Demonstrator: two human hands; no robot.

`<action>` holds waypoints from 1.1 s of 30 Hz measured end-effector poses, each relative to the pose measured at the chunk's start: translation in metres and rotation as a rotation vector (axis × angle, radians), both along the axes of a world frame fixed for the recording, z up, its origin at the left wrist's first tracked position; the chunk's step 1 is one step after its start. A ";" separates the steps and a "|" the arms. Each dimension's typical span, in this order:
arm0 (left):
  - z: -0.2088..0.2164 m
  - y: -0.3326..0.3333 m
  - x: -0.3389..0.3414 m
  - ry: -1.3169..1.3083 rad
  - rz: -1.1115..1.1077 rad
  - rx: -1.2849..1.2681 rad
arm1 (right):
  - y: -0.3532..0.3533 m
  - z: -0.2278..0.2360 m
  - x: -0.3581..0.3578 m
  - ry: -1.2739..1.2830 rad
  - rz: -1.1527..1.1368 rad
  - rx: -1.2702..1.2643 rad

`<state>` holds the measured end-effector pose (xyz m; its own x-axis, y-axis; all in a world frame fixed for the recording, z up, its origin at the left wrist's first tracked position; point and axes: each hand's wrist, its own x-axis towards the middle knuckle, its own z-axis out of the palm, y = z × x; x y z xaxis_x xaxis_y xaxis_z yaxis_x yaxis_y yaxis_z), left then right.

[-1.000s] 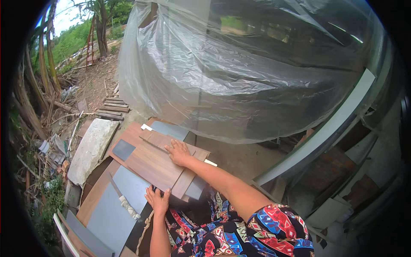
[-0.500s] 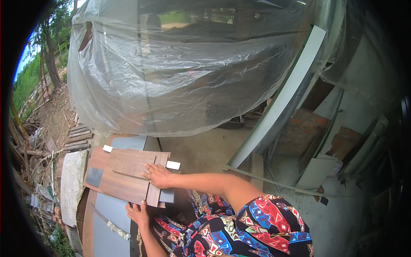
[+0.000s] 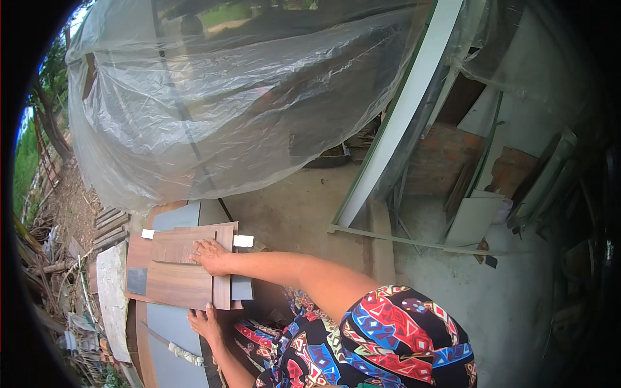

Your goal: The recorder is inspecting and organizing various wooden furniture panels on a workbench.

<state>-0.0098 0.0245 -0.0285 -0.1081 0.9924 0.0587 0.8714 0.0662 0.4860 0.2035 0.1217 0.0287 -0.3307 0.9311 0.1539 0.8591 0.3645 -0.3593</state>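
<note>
Several wood-grain boards lie stacked on a bench topped with a grey-blue panel [image 3: 173,317]. On top is a narrow brown board [image 3: 173,253], over a wider one [image 3: 178,288]. My right hand [image 3: 211,257] rests palm down across the narrow board's right end, fingers spread. Beside the stack's near edge, my left hand [image 3: 206,325] has its fingers apart, the thumb up against the boards. White pieces [image 3: 243,240] stick out from the stack, and a dark grey square [image 3: 136,280] shows at its left. Nearer me lies a long blade with a cloth-wrapped handle [image 3: 185,354].
Clear plastic sheeting [image 3: 220,123] hangs beyond the bench. A white-faced post [image 3: 404,116] slants down at the right, with leaning panels [image 3: 475,216] behind it. To the left are a pale rough slab [image 3: 113,301], stacked wooden slats [image 3: 111,226] and scattered debris.
The view has turned, so the surroundings shift left in the picture. Both hands stay at the boards, the right on top and the left at the near edge.
</note>
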 end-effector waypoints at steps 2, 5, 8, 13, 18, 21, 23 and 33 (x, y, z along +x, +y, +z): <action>0.002 0.000 -0.002 -0.005 -0.011 -0.008 | 0.005 0.005 -0.008 0.013 -0.016 -0.044; 0.009 -0.007 0.001 -0.018 -0.009 -0.005 | 0.010 0.013 -0.014 0.027 -0.040 -0.086; 0.018 -0.011 0.003 -0.082 -0.003 -0.045 | 0.006 0.013 -0.015 0.040 -0.054 -0.097; 0.016 -0.013 0.000 -0.101 0.010 -0.057 | -0.015 0.016 -0.009 0.015 -0.011 -0.126; 0.010 -0.016 -0.005 -0.143 0.049 -0.034 | -0.059 0.024 0.004 -0.035 0.091 -0.102; 0.013 -0.013 0.003 -0.126 0.038 -0.043 | -0.077 0.013 0.020 -0.061 0.111 -0.039; 0.015 -0.014 0.003 -0.126 0.023 -0.054 | -0.079 0.005 0.026 -0.066 0.139 0.013; 0.018 -0.016 0.005 -0.220 0.017 0.052 | -0.031 0.015 -0.003 -0.035 0.116 0.046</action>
